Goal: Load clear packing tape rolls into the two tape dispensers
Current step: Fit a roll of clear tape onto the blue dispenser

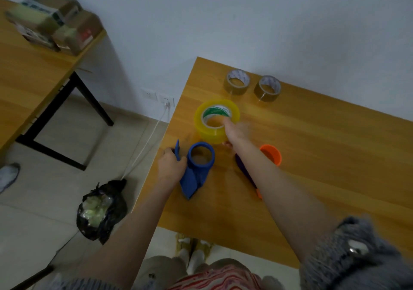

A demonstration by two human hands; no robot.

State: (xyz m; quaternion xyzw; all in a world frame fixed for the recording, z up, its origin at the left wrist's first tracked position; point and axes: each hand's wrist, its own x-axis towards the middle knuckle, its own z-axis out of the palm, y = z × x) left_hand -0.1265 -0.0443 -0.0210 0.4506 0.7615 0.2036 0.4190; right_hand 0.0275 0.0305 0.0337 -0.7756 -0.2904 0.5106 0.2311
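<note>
big tape roll on table, behind two dispensers, before two small rolls.

Black bag on floor; boxes beyond.

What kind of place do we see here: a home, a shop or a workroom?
Probably a small packing workroom or office: cardboard boxes are stacked on the left table, and a clear tape roll, brown rolls and a blue dispenser are on the near wooden table.

Glossy wood-grain table; seemingly plastic blue dispenser; translucent tape roll.
</note>
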